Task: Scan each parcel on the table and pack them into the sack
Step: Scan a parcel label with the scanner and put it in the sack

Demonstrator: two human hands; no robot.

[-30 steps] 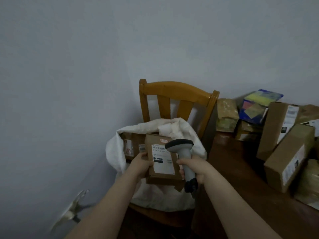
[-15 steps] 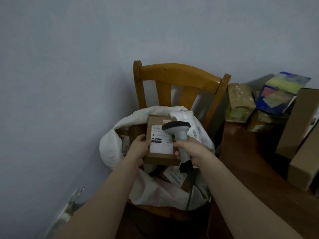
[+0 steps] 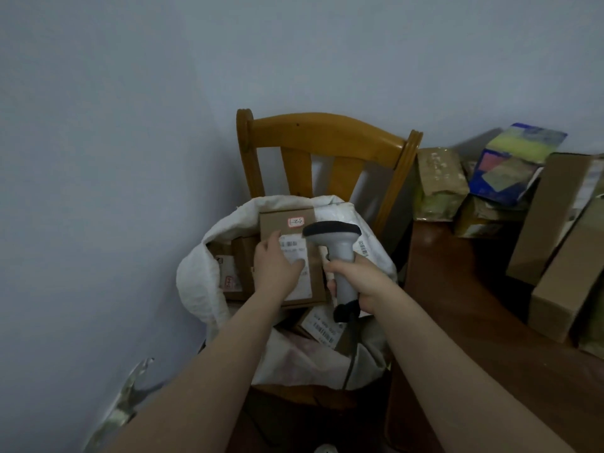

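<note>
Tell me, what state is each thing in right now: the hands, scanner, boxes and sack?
sack, open, sitting on the chair
top box, sealed, label up, in the sack's mouth
scanner, held upright over the sack
left hand, flat on the top box
right hand, gripping the scanner
parcels on the table, not yet packed

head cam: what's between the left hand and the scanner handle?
Head view: only the parcel under the left hand, meaning its white label and a brown strip. Nothing else is there. The right hand grips the scanner.
</note>
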